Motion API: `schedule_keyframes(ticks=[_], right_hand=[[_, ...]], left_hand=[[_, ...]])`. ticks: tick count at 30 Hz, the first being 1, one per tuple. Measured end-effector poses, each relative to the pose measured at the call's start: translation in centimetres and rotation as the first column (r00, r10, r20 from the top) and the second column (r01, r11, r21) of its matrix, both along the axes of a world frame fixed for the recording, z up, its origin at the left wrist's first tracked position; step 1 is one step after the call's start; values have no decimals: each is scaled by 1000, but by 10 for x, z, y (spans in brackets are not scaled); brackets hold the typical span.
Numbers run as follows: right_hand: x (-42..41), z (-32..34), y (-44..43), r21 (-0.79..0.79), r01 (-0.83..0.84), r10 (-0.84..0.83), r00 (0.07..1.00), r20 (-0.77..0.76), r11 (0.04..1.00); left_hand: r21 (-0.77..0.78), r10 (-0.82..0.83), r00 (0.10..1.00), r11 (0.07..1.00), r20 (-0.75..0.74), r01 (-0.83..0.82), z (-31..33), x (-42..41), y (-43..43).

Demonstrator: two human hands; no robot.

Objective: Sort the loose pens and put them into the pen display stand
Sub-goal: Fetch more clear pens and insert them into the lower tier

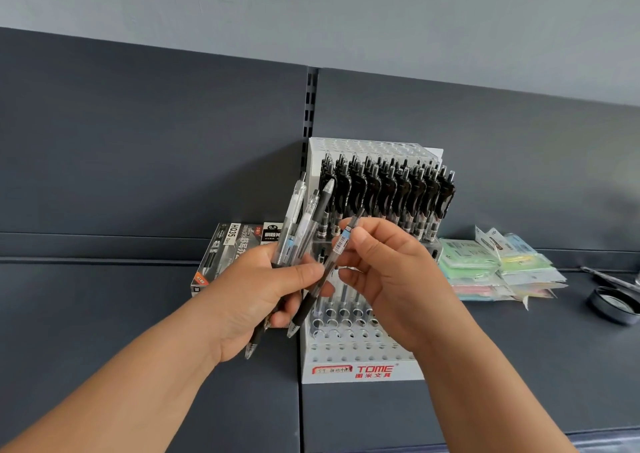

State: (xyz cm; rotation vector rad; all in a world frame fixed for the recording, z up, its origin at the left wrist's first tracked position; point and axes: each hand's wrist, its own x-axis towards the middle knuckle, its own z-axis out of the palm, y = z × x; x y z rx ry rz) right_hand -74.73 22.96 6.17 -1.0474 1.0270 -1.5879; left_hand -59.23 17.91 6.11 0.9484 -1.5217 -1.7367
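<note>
Left hand (263,290) grips a bundle of loose pens (298,222) while the right hand (391,279) pinches a single barcode-labelled gel pen (328,266) above the white TOME pen display stand (363,359).
The pen slants tip-down over the stand's near holes; black click pens (388,193) fill its far rows. Pen boxes (225,248) lie to the left and pastel packets (498,265) to the right, on a dark grey shelf (104,314).

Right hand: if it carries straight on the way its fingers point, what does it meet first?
Most likely the left hand, whose thumb and gripped pen bundle sit just left of the right hand, across the single pen it pinches. Depth is unclear, but the gap looks small.
</note>
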Motion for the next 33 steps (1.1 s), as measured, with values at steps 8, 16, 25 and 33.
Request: schedule_keyframes(ticks=[8, 16, 25, 33], right_hand=[[-7, 4, 3, -184, 328, -376, 803, -462, 926], [0, -14, -4, -166, 441, -450, 685, -573, 882], [6, -13, 3, -181, 426, -440, 651, -619, 886], [6, -46, -2, -41, 439, -303, 545, -782, 897]], left_hand=[[-9, 126, 992, 992, 12, -126, -8, 3, -15], [-4, 140, 989, 990, 43, -140, -12, 1, -15], [-91, 137, 990, 987, 40, -133, -12, 5, -13], [-30, 162, 986, 986, -47, -163, -10, 6, -10]])
